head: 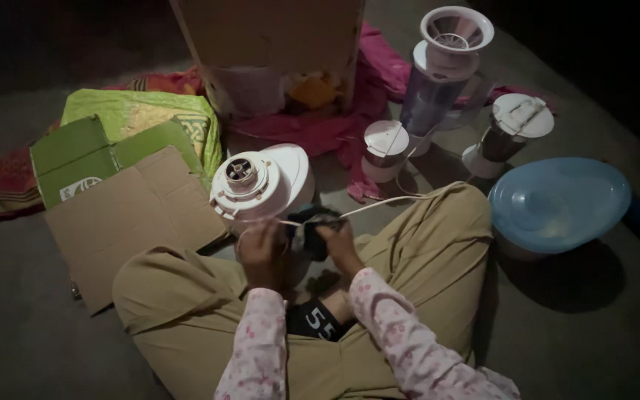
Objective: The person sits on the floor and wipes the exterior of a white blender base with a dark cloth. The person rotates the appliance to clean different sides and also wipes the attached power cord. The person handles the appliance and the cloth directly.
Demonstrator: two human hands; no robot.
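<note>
I sit cross-legged on the floor in dim light. A white mixer base (261, 181) lies tilted on its side in front of my lap, its drive coupling facing up-left. My left hand (259, 252) rests against the lower side of the base and touches a white power cord (401, 198) that runs off to the right over my knee. My right hand (337, 241) grips a dark cloth (309, 230) pressed against the base.
Behind stand a tall mixer jar (442, 70) with a white funnel lid, a small jar (385, 148) and a steel jar (509, 130). A blue plastic lid (557, 204) covers a bowl at right. Flattened cardboard (135, 215), a green box (75, 159) and an open carton (275, 44) lie left and behind.
</note>
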